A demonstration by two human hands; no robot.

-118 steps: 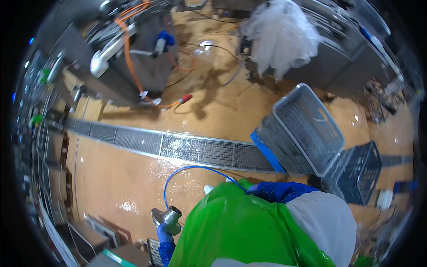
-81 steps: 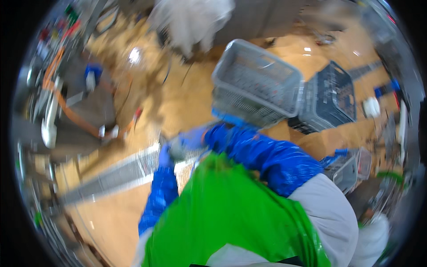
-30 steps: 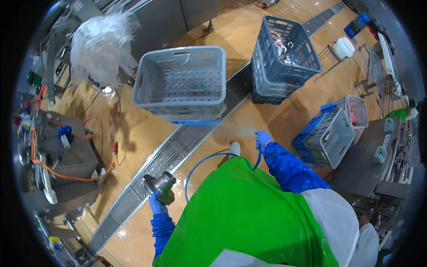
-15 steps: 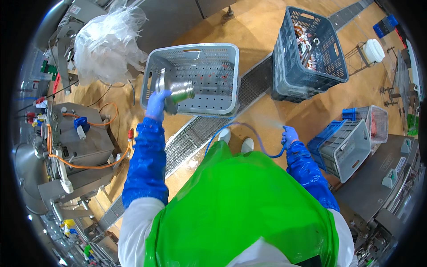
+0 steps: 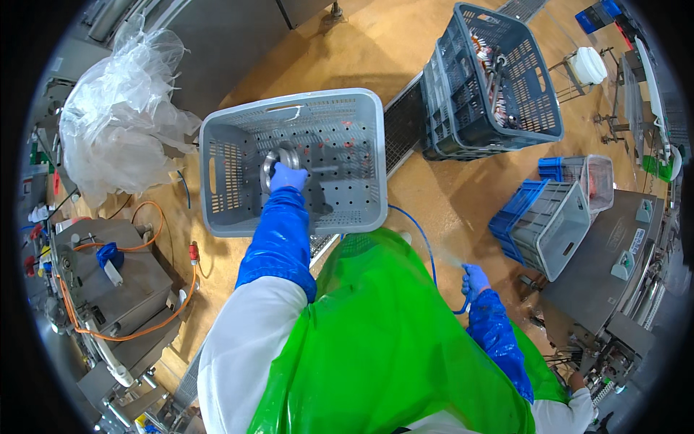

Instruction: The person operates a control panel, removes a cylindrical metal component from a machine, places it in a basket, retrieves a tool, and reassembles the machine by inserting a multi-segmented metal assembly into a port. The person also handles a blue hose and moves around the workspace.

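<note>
My left hand (image 5: 288,178), in a purple glove, is closed on a shiny round metal fitting (image 5: 283,155) with a flanged rim. It reaches down inside a grey perforated crate (image 5: 382,155); whether the fitting touches the crate's bottom I cannot tell. Small reddish scraps lie on that bottom. Out to the right, my right hand (image 5: 474,279), also gloved, is wrapped round the end of a blue hose (image 5: 426,242). A fine spray leaves it toward the upper left.
A dark crate stack (image 5: 448,108) holding metal parts stands at the far right. Smaller blue and grey crates (image 5: 567,231) lie nearer. Left are a clear plastic bag (image 5: 119,119), a steel machine (image 5: 126,278) and an orange cable (image 5: 155,323). A drain grate (image 5: 403,119) crosses the floor.
My left hand has carried the metal fitting forward, down into the grey crate. The view has shifted and the crate appears closer. My right hand still holds the spraying hose.
</note>
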